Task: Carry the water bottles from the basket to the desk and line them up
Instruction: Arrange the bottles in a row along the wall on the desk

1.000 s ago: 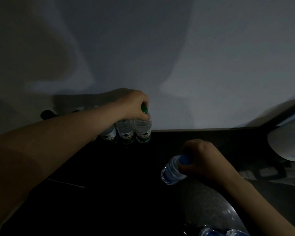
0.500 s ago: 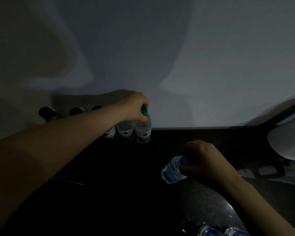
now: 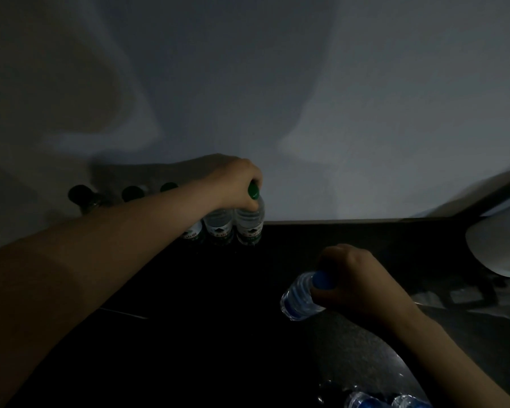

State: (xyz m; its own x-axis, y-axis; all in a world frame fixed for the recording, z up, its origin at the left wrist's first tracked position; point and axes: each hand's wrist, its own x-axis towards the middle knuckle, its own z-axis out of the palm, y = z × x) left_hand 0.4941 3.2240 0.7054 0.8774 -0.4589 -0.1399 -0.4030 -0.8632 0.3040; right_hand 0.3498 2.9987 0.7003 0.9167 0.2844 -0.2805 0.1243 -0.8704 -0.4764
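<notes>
Several green-capped water bottles stand in a row along the wall on the dark desk [image 3: 189,290]. My left hand [image 3: 236,184] grips the neck of the rightmost green-capped bottle [image 3: 249,223], which stands upright at the row's right end. My right hand [image 3: 357,281] holds a blue-capped bottle [image 3: 299,295] by its cap end, tilted, above the desk at the front right. Two more blue-capped bottles [image 3: 365,400] show at the bottom edge; the basket itself is hard to make out in the dim light.
The scene is very dark. A grey wall [image 3: 277,98] rises right behind the desk. A pale rounded object [image 3: 501,248] and dark clutter sit at the right. A thin light line [image 3: 124,313] lies on the desk at the left.
My left arm has sunk slightly, uncovering the caps of the bottles at the row's left. Both hands keep their bottles in nearly the same place.
</notes>
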